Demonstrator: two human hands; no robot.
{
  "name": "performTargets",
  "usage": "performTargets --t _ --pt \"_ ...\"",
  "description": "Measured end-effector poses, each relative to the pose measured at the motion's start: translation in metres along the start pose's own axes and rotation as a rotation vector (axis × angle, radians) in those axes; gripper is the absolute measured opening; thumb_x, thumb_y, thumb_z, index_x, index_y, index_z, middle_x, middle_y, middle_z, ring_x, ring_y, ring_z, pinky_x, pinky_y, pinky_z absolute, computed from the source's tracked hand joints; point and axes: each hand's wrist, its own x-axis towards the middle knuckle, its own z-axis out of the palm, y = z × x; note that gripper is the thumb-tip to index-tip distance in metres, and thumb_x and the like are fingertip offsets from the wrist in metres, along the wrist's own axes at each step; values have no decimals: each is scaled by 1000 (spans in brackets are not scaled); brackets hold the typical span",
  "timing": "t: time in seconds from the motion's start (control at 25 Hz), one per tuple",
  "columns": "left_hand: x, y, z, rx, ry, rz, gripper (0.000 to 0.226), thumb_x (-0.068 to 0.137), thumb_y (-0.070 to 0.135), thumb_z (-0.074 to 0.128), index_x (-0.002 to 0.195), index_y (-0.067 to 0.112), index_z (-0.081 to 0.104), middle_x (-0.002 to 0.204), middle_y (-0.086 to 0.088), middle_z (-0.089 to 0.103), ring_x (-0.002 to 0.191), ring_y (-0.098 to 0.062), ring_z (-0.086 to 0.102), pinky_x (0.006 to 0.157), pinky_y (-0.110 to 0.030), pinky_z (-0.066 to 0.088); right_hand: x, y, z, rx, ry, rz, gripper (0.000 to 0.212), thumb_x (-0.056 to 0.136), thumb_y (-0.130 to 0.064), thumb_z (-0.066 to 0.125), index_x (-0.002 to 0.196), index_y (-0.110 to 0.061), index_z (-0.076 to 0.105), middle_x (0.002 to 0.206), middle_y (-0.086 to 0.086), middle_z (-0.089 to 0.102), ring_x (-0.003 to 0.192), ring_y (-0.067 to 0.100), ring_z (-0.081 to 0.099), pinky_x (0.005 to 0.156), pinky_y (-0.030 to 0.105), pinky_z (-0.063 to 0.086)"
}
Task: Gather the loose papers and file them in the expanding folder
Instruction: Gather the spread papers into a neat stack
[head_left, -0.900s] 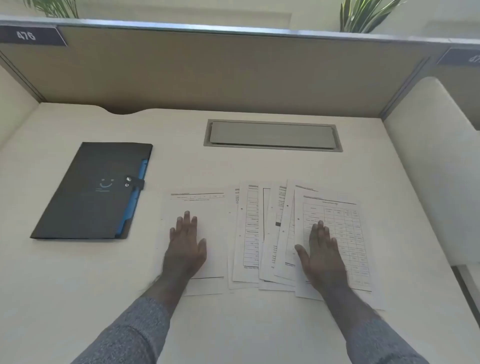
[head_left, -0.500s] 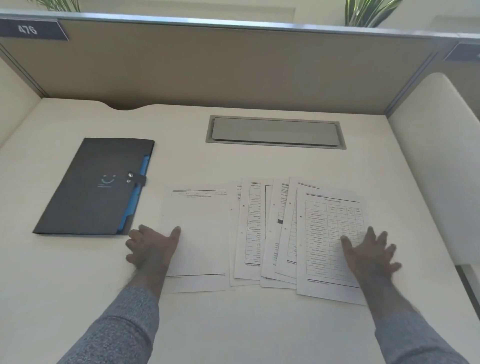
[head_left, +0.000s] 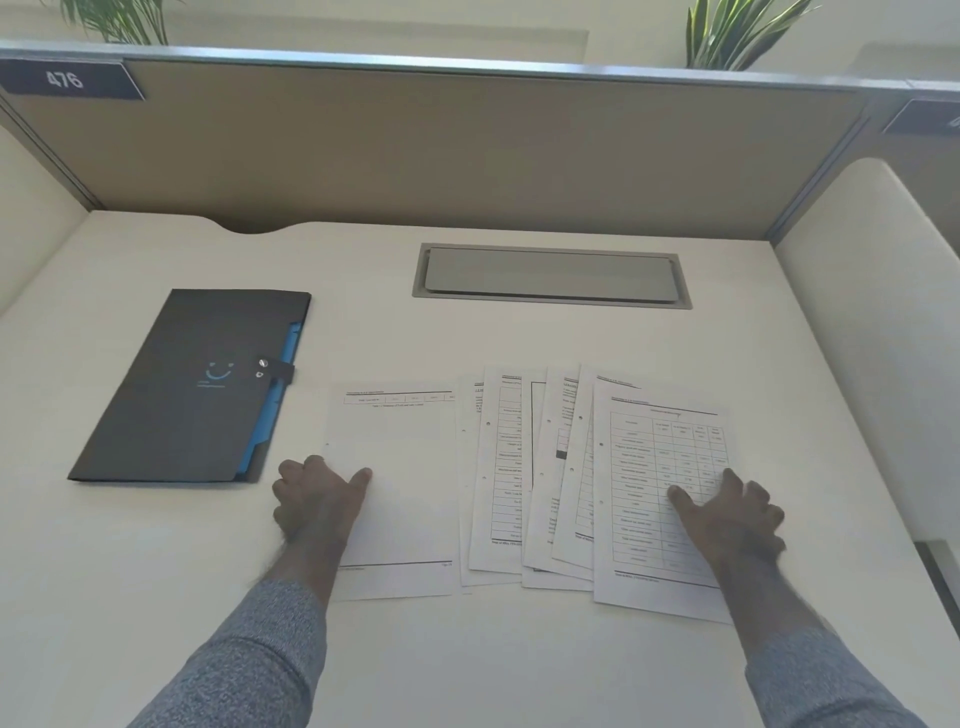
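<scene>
Several loose printed papers (head_left: 514, 467) lie fanned out and overlapping on the white desk (head_left: 467, 665). The leftmost sheet (head_left: 400, 509) is mostly blank; the rightmost sheet (head_left: 654, 467) bears a table. My left hand (head_left: 317, 499) rests at the left edge of the leftmost sheet, thumb on the paper and fingers curled on the desk. My right hand (head_left: 732, 514) lies spread on the right edge of the table sheet. Neither hand has lifted anything. The dark expanding folder (head_left: 192, 389), with blue inner pockets and a snap strap, lies closed at the left.
A grey cable hatch (head_left: 550, 275) is set into the desk behind the papers. A tan partition (head_left: 467, 150) closes the back, with side panels at left and right (head_left: 872, 338). Plants stand behind the partition.
Both hands slid outward from the middle of the sheets to the outer edges of the spread: left hand to the left edge, right hand to the right edge. Papers have barely shifted.
</scene>
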Motion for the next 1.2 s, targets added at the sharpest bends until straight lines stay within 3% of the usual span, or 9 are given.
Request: performTargets --t 0.32,0.56,0.64,0.8,1.08,1.2 --pt "1 6 1 -163 -59 23 60 76 42 75 124 15 54 128 -14 42 120 -36 42 84 -49 47 1 -11 6 -25 1 -11 83 76 -71 54 144 -25 37 145 8 37 128 33 35 95 52 43" --pt "1 21 12 -508 -203 67 83 72 37 79 141 16 38 129 -10 50 111 -30 58 91 -45 51 5 -9 4 -8 3 -4 86 74 -70 57 145 -26 37 146 7 36 128 33 35 95 52 42" --pt "-4 28 16 -425 -217 94 84 72 41 78 141 14 39 127 -11 53 118 -30 53 93 -41 47 4 -10 4 -15 3 -8 85 75 -71 56 145 -26 37 146 7 36 127 33 35 95 52 42" --pt "-22 36 17 26 -129 129 102 62 64 77 139 13 33 132 -11 39 124 -31 37 86 -44 46 5 -9 5 -21 5 -13 85 75 -71 54 145 -26 37 146 8 35 128 33 35 94 51 42" --pt "-21 40 15 151 -179 219 94 70 62 72 144 20 33 131 -11 36 122 -30 36 89 -42 47 2 -11 7 -35 6 -23 82 77 -71 53 144 -28 37 149 7 33 130 32 33 96 50 42" --pt "-26 46 19 4 -212 258 78 72 48 77 137 22 43 128 -8 36 117 -31 44 85 -42 49 0 -11 8 -39 8 -39 82 77 -72 52 145 -28 36 151 6 31 131 31 33 96 50 41"
